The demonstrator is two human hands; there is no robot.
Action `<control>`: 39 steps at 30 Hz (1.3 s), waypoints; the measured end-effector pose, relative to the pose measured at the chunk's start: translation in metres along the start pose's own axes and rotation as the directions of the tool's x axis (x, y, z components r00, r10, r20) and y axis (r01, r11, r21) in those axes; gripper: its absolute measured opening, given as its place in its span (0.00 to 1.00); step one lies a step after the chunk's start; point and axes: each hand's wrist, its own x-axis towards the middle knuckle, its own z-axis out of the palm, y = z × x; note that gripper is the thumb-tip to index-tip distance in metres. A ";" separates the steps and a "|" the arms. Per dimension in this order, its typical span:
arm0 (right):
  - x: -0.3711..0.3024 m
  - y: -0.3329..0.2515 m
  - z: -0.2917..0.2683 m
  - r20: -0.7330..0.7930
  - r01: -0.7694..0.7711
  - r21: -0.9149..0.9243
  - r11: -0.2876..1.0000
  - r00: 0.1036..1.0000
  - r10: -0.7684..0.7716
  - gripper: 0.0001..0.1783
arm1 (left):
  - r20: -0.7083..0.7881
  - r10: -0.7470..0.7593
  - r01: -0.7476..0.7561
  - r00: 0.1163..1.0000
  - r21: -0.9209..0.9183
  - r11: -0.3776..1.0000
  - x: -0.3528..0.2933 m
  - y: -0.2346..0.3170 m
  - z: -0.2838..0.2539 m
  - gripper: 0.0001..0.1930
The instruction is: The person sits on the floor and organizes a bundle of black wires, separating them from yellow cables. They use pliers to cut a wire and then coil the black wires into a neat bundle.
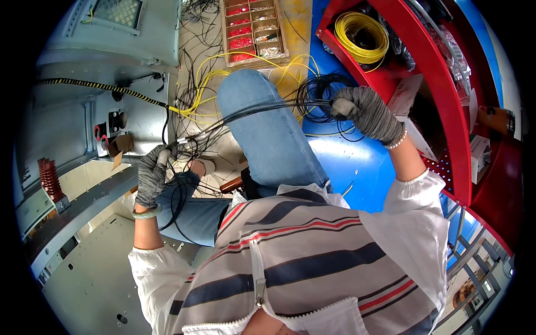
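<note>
A bundle of thin black wires (254, 109) stretches across my raised knee between my two gloved hands. My right hand (365, 114), in a grey knit glove, is closed round the bundle beside a loose black coil (319, 95). At the other end my left hand (153, 173), gloved alike, grips the black wires near a pale sleeve-like piece (184, 140); some strands hang below it over my leg. Close above the left hand, a black-and-yellow wrapped cable (111, 86) runs out of the grey cabinet and fans into yellow wires (209, 84).
A wooden compartment box (255, 30) with red and silvery small parts lies on the floor ahead. On the right stands a red shelf unit (455, 106) holding a yellow wire coil (362, 38). An open grey metal cabinet (111, 53) borders the left, with a reddish-brown ribbed part (50, 178).
</note>
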 end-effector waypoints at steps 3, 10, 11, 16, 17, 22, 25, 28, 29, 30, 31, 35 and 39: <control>0.000 -0.025 0.008 0.023 0.125 -0.063 0.990 0.992 -0.124 0.08 | 0.281 -0.167 0.145 0.945 0.097 0.985 0.002 -0.032 -0.019 0.11; 0.007 -0.046 0.050 0.178 0.272 -0.190 0.943 0.954 -0.239 0.08 | 0.116 0.251 -0.248 0.961 -0.041 0.968 -0.005 0.062 0.011 0.21; 0.009 -0.046 0.053 0.196 0.253 -0.181 0.950 0.956 -0.217 0.08 | 0.067 0.374 -0.369 0.925 -0.083 0.926 -0.006 0.087 0.029 0.21; 0.017 -0.060 0.059 0.218 0.221 -0.187 0.957 0.959 -0.179 0.09 | 0.304 0.514 -0.551 0.802 0.047 0.833 -0.011 0.122 0.116 0.16; 0.016 -0.061 0.059 0.219 0.240 -0.205 0.949 0.956 -0.194 0.10 | 0.398 0.379 -0.419 0.835 0.015 0.908 -0.010 0.135 0.117 0.14; 0.009 -0.044 0.070 0.234 0.286 -0.250 0.925 0.945 -0.229 0.11 | 0.222 0.482 -0.474 0.847 -0.092 0.876 -0.015 0.107 0.145 0.11; 0.008 -0.032 0.069 0.190 0.340 -0.403 0.850 0.939 -0.286 0.12 | 0.160 0.430 -0.393 0.888 -0.218 0.893 -0.016 0.090 0.162 0.10; 0.008 -0.053 0.039 0.030 0.259 -0.576 0.775 0.954 -0.297 0.20 | 0.146 0.314 -0.266 0.938 -0.278 0.923 -0.011 0.064 0.186 0.10; 0.004 -0.074 0.019 -0.026 0.190 -0.573 0.797 0.968 -0.250 0.22 | 0.127 0.279 -0.237 0.952 -0.274 0.932 -0.006 0.053 0.195 0.10; -0.002 -0.091 0.000 -0.111 0.185 -0.557 0.810 0.949 -0.294 0.21 | 0.095 0.296 -0.267 0.950 -0.239 0.934 -0.003 0.048 0.200 0.10; -0.009 -0.110 -0.018 -0.196 0.182 -0.534 0.825 0.923 -0.331 0.20 | 0.092 0.364 -0.336 0.927 -0.233 0.913 -0.003 0.052 0.199 0.11; -0.036 -0.200 -0.082 -0.398 0.139 -0.723 0.677 0.717 -0.573 0.13 | 0.105 0.471 -0.454 0.876 -0.152 0.878 -0.002 0.066 0.191 0.12; -0.055 -0.265 -0.127 -0.439 -0.040 -0.866 0.499 0.539 -0.719 0.12 | 0.078 0.482 -0.474 0.873 -0.101 0.875 -0.004 0.063 0.187 0.12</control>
